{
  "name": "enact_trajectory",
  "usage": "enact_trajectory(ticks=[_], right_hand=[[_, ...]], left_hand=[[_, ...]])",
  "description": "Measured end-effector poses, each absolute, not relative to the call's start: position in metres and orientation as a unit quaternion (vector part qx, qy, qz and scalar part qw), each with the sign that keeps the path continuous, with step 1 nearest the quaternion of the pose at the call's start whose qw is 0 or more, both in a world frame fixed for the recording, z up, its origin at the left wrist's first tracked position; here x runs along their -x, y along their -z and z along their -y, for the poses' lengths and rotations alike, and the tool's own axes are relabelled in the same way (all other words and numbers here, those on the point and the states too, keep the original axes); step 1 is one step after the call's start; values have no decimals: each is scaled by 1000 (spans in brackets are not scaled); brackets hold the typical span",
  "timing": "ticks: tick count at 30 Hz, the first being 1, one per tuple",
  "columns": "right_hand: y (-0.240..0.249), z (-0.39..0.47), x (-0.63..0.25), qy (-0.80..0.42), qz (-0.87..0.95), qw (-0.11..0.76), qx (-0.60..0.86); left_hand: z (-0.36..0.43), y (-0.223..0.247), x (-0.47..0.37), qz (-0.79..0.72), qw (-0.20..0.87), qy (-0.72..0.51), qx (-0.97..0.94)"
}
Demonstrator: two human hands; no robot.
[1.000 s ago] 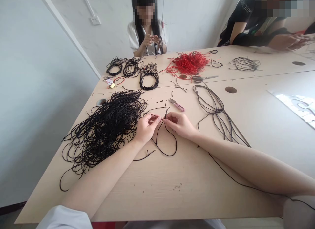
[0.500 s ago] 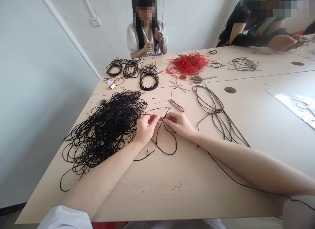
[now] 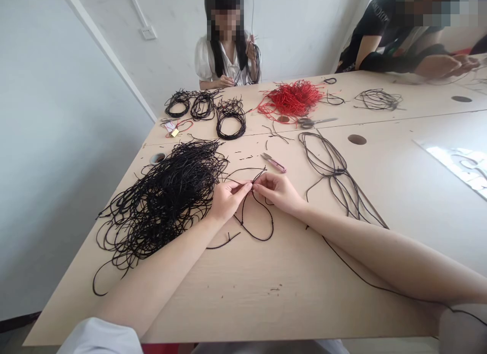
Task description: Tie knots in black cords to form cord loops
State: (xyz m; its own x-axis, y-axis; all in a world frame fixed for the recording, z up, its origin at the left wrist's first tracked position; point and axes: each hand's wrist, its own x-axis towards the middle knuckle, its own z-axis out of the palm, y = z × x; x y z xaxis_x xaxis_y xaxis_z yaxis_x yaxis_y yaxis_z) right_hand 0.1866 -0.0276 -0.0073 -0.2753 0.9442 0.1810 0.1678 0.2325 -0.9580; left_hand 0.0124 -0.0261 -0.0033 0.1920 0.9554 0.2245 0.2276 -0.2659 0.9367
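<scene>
Both my hands meet over the middle of the table, fingertips pinched close together on a thin black cord point(image 3: 273, 226). My left hand point(image 3: 228, 198) grips it between thumb and forefinger, and my right hand point(image 3: 279, 191) pinches it from the other side. Below the fingers the cord hangs in a loop that rests on the tabletop. Its crossing point is mostly hidden by my fingertips. Left of my left hand spreads a big tangled pile of black cords point(image 3: 167, 197). Thread snips point(image 3: 274, 163) with a pink handle lie just beyond my right hand.
A bundled black cord point(image 3: 337, 172) lies to the right. Farther back are coiled black cords point(image 3: 231, 126), a heap of red cords point(image 3: 294, 99) and scissors point(image 3: 315, 122). A person point(image 3: 226, 55) across the table handles black cords; another person point(image 3: 395, 44) works at the right.
My fingertips have drawn slightly closer together, and the cord end above them now leans right. The person opposite has lowered one hand. The rest of the table looks the same.
</scene>
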Motion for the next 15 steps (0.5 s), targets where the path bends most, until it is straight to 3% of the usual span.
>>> enact_trajectory(ticks=[10, 15], right_hand=[[6, 29, -187, -458, 655, 433, 418], [6, 32, -185, -381, 691, 432, 437]], left_hand=[[25, 5, -11, -457, 430, -443, -640], [25, 6, -11, -454, 451, -440, -630]])
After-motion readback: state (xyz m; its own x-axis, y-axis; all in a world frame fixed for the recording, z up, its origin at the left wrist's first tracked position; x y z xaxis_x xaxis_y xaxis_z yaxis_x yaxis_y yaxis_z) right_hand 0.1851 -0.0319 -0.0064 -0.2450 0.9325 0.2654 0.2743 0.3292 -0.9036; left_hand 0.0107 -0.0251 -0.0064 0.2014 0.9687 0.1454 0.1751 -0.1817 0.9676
